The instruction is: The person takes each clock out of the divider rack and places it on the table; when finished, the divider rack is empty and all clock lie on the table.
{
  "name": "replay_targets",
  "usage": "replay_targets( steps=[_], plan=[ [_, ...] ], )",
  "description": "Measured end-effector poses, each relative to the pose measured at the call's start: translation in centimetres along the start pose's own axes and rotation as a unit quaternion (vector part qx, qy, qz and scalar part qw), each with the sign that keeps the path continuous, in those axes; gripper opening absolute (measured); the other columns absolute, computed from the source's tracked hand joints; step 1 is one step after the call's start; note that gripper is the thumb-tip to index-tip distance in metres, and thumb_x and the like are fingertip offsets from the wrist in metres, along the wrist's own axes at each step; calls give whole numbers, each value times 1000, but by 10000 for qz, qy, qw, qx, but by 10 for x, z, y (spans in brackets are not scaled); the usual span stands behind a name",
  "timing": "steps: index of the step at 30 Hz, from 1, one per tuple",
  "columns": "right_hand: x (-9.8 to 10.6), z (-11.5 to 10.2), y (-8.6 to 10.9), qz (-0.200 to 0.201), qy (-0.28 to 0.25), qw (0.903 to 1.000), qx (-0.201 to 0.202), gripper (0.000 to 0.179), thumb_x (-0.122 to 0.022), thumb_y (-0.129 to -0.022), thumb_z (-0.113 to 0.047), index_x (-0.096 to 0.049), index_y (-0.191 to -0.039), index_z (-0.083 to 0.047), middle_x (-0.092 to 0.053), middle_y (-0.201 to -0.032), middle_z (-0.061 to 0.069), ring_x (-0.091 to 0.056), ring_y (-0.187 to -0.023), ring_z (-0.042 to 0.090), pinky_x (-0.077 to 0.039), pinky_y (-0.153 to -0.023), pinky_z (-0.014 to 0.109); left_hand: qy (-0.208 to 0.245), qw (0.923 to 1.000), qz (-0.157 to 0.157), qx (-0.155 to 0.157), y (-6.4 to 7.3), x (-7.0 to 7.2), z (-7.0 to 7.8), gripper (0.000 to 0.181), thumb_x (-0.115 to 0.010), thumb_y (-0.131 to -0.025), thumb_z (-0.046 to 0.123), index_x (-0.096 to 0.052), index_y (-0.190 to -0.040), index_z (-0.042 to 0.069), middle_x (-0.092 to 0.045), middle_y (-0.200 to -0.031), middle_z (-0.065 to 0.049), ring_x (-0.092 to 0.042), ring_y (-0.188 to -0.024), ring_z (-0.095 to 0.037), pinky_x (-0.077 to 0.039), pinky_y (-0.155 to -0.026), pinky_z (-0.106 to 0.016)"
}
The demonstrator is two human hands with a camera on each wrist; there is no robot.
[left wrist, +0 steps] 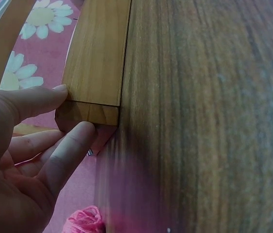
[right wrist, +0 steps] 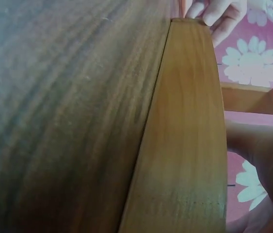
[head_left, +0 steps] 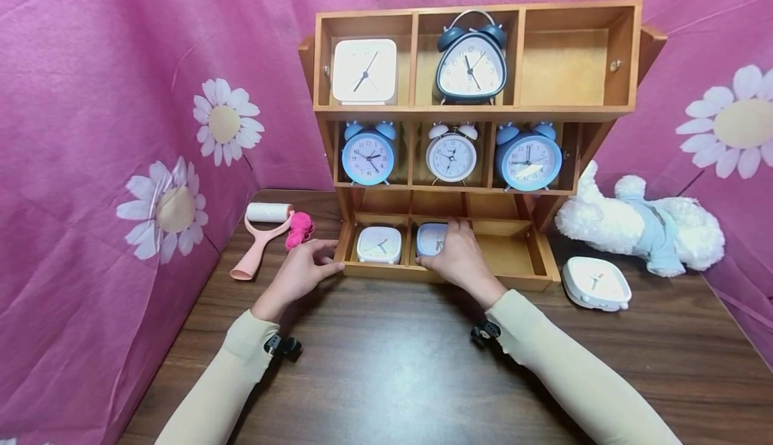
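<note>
In the head view, my right hand (head_left: 461,257) grips a small blue square alarm clock (head_left: 429,239) in the bottom row's middle compartment. Thumb and fingers lie around the clock and cover its right part. My left hand (head_left: 300,274) is at the front left corner of the wooden shelf (head_left: 386,272). The left wrist view has its fairly straight fingers (left wrist: 73,150) touching that corner. A white square alarm clock (head_left: 379,244) stands in the bottom left compartment. In the right wrist view, the shelf's front board hides the blue clock.
Two upper rows hold several alarm clocks, among them a dark twin-bell clock (head_left: 472,69). Right of the shelf lie a white clock (head_left: 596,284) and a white plush toy (head_left: 652,223) in blue clothing. A pink lint roller (head_left: 261,243) and pink yarn (head_left: 300,229) lie at left.
</note>
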State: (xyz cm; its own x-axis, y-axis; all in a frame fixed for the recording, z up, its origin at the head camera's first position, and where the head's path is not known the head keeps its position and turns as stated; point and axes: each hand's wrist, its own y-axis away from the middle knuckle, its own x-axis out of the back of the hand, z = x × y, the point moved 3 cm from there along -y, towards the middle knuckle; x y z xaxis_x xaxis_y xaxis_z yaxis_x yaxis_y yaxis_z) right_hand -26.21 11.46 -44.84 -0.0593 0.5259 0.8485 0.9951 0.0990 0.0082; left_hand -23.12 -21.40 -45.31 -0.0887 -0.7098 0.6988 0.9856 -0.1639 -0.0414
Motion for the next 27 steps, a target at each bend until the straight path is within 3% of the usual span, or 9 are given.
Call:
replay_targets(
  steps=[7, 11, 27],
  plan=[
    [-9, 15, -4, 440, -336, 9984, 85, 132, -101, -77, -49, -29, -169, 12, -43, -163, 39, -51, -147, 56, -44, -126, 64, -3, 10000, -5, 3, -1, 0, 0, 54, -88, -98, 23, -73, -145, 3, -82, -117, -16, -83, -99, -25, -58, -84, -36],
    [6, 2, 8, 510, -575, 9970, 62, 124, -99, -81, -38, -28, -170, 11, -38, -167, 39, -51, -149, 56, -42, -128, 63, -2, 10000, 14, -34, -1, 0, 0, 54, -88, -98, 23, -73, -145, 3, -82, -118, -17, -83, -99, -26, -59, -84, -36],
    [29, 5, 25, 652, -751, 9941, 442, 121, -99, -82, -36, -30, -171, 9, -40, -168, 33, -49, -151, 51, -40, -129, 65, -20, 10000, 11, -82, -2, -1, -3, 52, -88, -98, 22, -74, -144, 3, -82, -117, -17, -82, -98, -25, -58, -83, -34]
  ],
)
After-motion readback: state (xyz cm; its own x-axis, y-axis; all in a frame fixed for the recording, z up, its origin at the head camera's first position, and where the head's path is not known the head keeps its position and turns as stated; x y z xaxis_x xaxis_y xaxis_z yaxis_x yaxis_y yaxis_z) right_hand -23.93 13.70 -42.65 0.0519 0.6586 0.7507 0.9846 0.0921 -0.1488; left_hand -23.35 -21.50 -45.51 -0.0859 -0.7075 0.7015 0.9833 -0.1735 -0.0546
